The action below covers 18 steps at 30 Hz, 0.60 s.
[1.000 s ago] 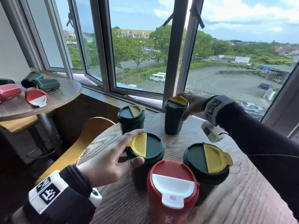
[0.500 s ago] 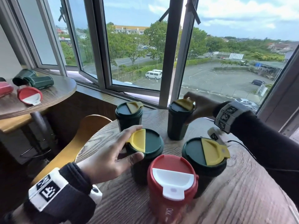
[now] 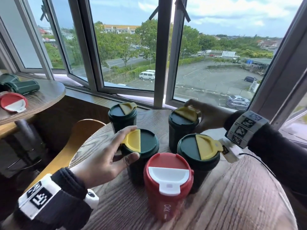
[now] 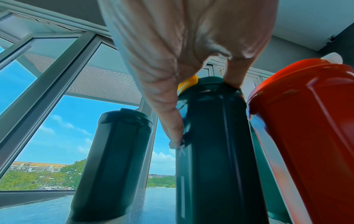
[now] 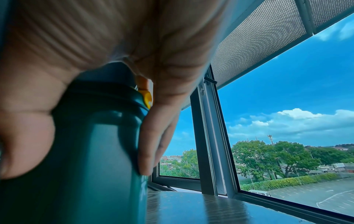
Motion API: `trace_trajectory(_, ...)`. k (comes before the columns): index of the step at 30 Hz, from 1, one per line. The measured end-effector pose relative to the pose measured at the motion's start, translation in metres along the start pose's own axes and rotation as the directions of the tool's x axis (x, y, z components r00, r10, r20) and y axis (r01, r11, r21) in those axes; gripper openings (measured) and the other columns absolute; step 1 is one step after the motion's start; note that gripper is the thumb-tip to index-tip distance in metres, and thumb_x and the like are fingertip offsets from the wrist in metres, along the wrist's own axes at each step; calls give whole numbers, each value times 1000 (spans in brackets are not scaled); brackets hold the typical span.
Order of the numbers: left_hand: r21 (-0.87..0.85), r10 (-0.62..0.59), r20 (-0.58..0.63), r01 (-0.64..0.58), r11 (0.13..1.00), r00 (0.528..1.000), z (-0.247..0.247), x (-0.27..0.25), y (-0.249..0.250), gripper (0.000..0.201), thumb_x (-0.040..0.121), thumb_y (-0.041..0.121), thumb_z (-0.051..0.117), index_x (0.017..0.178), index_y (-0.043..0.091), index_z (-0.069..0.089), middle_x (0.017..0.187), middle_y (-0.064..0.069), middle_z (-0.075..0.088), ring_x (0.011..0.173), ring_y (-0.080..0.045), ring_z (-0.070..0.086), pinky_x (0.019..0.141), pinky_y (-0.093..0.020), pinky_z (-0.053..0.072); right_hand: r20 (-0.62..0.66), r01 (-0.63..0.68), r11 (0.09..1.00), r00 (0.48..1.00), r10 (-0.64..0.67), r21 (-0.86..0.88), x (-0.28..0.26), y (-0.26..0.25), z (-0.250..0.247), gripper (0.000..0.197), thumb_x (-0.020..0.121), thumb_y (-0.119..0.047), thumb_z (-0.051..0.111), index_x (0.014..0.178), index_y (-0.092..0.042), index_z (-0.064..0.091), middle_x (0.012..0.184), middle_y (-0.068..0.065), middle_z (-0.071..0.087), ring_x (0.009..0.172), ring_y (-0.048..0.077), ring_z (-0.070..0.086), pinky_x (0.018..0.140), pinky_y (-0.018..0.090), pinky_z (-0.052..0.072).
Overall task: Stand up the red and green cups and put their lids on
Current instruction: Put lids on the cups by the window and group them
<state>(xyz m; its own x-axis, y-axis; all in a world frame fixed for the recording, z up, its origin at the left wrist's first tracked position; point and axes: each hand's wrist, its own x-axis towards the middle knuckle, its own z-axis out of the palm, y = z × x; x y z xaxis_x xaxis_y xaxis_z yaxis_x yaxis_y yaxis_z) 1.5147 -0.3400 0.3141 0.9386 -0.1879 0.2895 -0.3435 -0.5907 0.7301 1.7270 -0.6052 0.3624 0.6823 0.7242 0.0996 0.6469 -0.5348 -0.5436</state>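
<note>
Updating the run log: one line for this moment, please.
left hand: grips near-left green cup | right hand: grips far-right green cup | near table: five lidded cups upright | side table: cups lying down

Four dark green cups point(image 3: 197, 158) with green-and-yellow lids point(image 3: 140, 142), one red cup point(image 3: 167, 195) with red-and-white lid point(image 3: 168, 172), brown wood-grain table point(image 3: 232, 196).

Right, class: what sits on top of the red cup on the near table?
A red lid with a white flap covers the red cup. Its inside is hidden.
</note>
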Motion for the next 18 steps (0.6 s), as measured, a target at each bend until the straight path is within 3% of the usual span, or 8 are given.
trace_trajectory(5,9,-7,-3,7,1000,1000,0,1,0,77,74,71,47,140,42,21,144,24,31,129,11,32,102,-5,28,2,3,1000,1000,-3,-7,-7,-5,4,73,48,-43,77,111,-31,42,101,8,64,97,30,63,88,52,50)
trace_trajectory(11,11,-8,-1,8,1000,1000,0,1,0,75,74,70,48,139,43,21,144,23,32,131,7,32,108,-13,29,6,-14,1000,1000,14,26,-9,3,6,63,51,-42,75,102,-55,40,100,9,63,97,33,62,87,54,50)
trace_trajectory(13,26,-10,0,10,1000,1000,0,1,1,74,75,68,48,139,42,22,143,22,34,131,6,33,109,-17,29,12,-29,998,1000,28,52,-11,5,7,65,52,-41,76,104,-56,40,104,7,63,101,31,62,91,52,50)
trace_trajectory(16,2,-20,2,20,1000,1000,1,0,5,69,79,59,51,139,40,22,141,25,33,129,9,33,104,-8,28,47,-22,993,999,17,117,-14,9,7,72,60,-25,84,114,-47,42,114,-1,61,109,23,61,99,48,47)
trace_trajectory(18,0,-32,-3,32,999,999,1,0,8,64,83,49,53,138,40,22,139,29,30,127,16,30,99,0,25,62,-19,992,998,11,121,-16,11,6,78,65,-18,84,121,-49,39,124,-1,57,112,24,60,99,48,48)
